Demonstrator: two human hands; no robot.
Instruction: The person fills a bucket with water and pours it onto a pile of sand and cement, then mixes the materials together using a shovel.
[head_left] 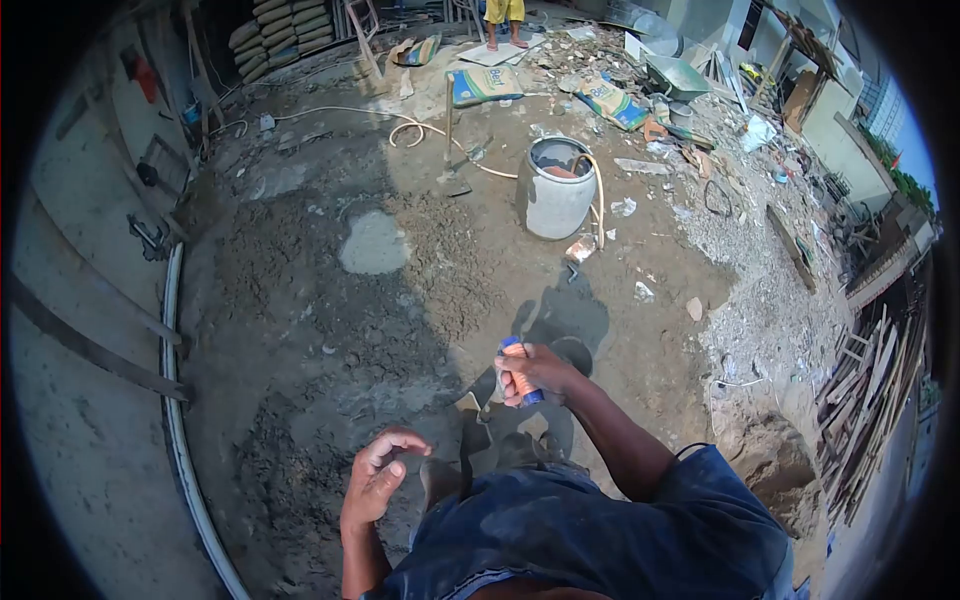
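Note:
My right hand (538,370) is wrapped round a spool (516,366) of orange line with blue ends, held in front of my body. To the left, my left hand (382,470) is raised with its fingers curved and apart from the thumb, holding nothing. Below the hands lies wet, dark ground with a trowel-like tool (476,404) near my feet, partly hidden. A patch of grey water (375,243) sits in the churned mortar (440,270) ahead of my left hand.
A grey drum (556,200) with a hose (598,200) stands ahead. Beyond are cement bags (484,86), rubble and a wheelbarrow (677,76). Another person's legs (505,22) show at the top. A pipe (176,420) runs along the left wall; timber (870,410) is piled at right.

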